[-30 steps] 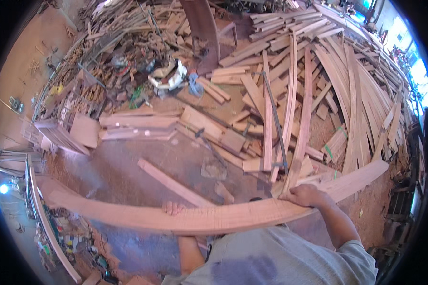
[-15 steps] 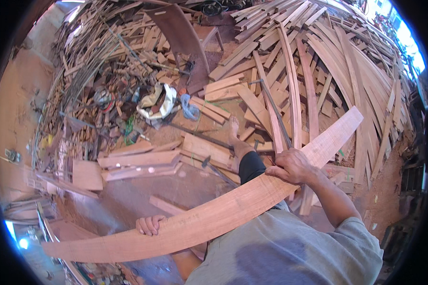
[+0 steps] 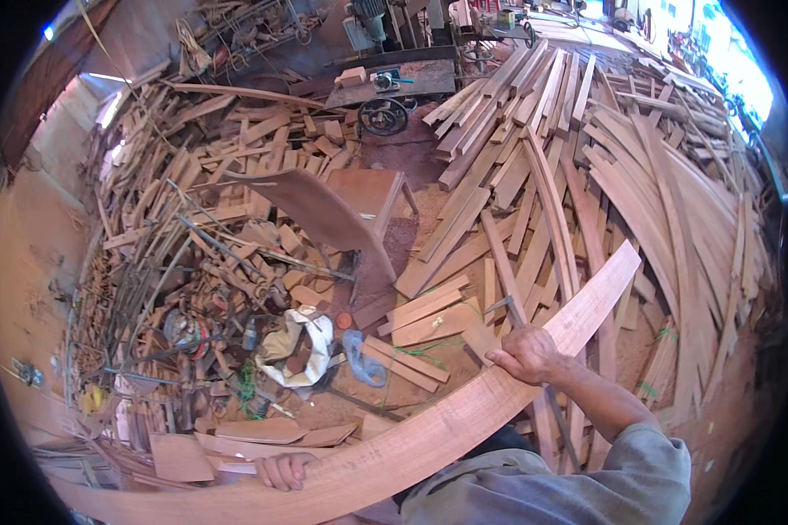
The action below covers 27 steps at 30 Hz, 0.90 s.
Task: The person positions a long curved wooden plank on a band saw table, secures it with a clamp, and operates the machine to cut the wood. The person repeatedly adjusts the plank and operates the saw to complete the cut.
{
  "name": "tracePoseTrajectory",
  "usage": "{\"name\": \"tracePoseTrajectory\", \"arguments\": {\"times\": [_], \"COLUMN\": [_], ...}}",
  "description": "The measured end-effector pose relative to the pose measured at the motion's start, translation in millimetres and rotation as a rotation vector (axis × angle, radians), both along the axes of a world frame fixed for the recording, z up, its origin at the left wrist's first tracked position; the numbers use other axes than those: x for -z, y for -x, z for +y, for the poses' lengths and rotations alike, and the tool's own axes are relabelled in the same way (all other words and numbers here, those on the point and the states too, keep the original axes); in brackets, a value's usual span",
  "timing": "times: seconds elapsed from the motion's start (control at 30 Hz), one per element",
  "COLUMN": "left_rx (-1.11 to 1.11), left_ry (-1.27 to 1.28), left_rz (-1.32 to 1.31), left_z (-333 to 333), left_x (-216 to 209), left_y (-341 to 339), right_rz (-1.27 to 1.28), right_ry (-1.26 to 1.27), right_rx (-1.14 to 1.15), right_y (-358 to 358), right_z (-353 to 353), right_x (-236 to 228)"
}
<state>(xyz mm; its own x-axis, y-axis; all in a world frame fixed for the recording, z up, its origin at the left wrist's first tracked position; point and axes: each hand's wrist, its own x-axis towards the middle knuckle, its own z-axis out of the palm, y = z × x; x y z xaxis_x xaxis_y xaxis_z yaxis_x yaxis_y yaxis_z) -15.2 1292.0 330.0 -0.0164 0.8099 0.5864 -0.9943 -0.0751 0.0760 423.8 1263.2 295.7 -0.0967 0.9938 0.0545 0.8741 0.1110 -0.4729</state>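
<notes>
A long, gently curved wooden plank point(image 3: 411, 446) lies slantwise across the front of my body, its narrow end up at the right and its other end down at the lower left. My right hand point(image 3: 527, 354) grips the plank's upper edge toward the right end, fingers closed over it. Farther left, my left hand point(image 3: 286, 471) wraps its fingers over the far edge; the thumb and palm are hidden behind the wood.
A wooden chair point(image 3: 359, 210) stands ahead, left of a large stack of long boards point(image 3: 534, 149). Offcuts point(image 3: 263, 149) heap up at the left. A white sack point(image 3: 298, 348) and a blue plastic bag point(image 3: 364, 359) lie nearby. Behind is a machine with a handwheel point(image 3: 383, 115).
My view has tilted up, bringing the machine and whole chair into sight. The plank sits lower in the picture, both hands still holding it.
</notes>
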Motion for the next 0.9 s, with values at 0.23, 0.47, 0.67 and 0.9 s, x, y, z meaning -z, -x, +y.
{"name": "tracePoseTrajectory", "arguments": {"times": [0.23, 0.47, 0.67, 0.9], "left_rx": [0.269, 0.595, 0.717, 0.837], "left_ry": [-0.029, -0.373, -0.312, -0.189], "left_rz": [0.043, -0.075, -0.095, -0.106], "left_z": [177.7, 367.3, 469.4, 542.3], "left_x": [-72.9, -93.7, -111.0, -92.7], "left_y": [-80.1, -183.1, -234.7, -297.0], "right_rz": [0.143, 0.092, 0.087, 0.059], "right_ry": [-0.224, -0.405, -0.404, -0.322], "right_rx": [0.181, 0.467, 0.692, 0.888], "right_y": [-62.4, -119.7, -126.8, -147.9], "right_z": [93.5, 190.0, 235.0, 261.9], "right_x": [-42.8, -50.5, -68.4, -74.3]}}
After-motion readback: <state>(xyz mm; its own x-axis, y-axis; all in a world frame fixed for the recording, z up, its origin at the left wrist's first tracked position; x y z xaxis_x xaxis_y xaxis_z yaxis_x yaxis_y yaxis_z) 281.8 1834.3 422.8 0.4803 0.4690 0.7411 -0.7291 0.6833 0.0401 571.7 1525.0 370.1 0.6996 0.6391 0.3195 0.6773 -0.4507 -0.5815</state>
